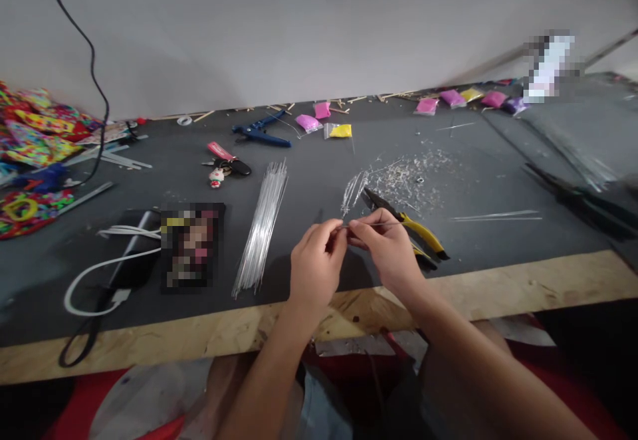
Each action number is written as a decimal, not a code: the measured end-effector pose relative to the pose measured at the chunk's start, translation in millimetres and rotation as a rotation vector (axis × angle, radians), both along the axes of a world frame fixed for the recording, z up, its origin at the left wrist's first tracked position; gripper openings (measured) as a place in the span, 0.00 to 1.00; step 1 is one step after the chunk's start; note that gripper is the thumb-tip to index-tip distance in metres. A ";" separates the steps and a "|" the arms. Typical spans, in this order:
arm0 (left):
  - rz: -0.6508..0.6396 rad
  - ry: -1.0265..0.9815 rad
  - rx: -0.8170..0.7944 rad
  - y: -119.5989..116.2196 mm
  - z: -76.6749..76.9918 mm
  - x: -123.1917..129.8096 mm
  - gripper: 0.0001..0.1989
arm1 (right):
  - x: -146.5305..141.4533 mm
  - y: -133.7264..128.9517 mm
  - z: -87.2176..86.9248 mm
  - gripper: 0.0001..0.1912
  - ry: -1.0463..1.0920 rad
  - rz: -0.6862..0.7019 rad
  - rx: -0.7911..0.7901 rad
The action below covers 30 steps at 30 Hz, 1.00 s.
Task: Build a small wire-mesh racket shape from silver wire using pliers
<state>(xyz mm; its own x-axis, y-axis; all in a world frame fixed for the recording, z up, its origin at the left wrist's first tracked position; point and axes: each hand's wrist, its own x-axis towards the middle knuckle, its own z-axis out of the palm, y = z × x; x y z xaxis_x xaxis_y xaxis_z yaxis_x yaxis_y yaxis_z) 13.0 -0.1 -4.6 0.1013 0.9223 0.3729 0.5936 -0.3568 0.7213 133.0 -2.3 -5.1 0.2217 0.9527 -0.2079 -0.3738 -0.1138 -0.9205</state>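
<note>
Over the front part of the table, my left hand (317, 258) and my right hand (387, 247) meet, fingertips pinched close together. Between them runs a thin metal wire (381, 224), whose end sticks out past my right fingers. Both hands are closed on it; its exact shape at the fingertips is hidden. Just beyond lie several bent wire pieces (355, 189). Yellow-handled pliers (423, 235) rest beside and partly behind my right hand. To the left of my left hand lies a bundle of straight wires (263, 227).
Metal clippings (411, 177) are scattered beyond the pliers. Blue pliers (262, 131), keys (226, 164) and small coloured packets (341, 131) lie farther back. A white cable (80, 274) is at left, long dark-handled tools (583, 201) at right. The wooden table edge (224, 333) runs along the front.
</note>
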 end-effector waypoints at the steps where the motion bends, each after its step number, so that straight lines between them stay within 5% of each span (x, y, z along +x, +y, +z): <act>1: -0.018 0.037 0.023 0.0 0.6 -0.4 0.08 | 0.2 0.5 -1.0 0.09 0.004 -0.001 -0.002; 10: -0.110 0.231 0.014 3.5 3.2 -2.1 0.08 | 6.2 4.1 -8.6 0.09 -0.222 0.027 0.010; 21: -0.183 0.197 -0.056 5.6 0.4 0.0 0.09 | 11.5 6.5 -16.0 0.08 -0.355 0.079 -0.006; 30: -0.154 -0.045 -0.377 11.5 -7.5 -1.8 0.06 | 12.0 7.1 -18.2 0.08 -0.417 0.138 -0.051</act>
<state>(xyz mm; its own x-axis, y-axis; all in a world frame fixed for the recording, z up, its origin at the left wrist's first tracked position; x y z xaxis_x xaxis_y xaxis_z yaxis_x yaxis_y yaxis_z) 11.2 11.4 -12.1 0.2402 0.9706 0.0183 0.5192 -0.1444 0.8424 145.0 4.7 -23.3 0.1685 0.9701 -0.1748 0.0505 -0.1856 -0.9813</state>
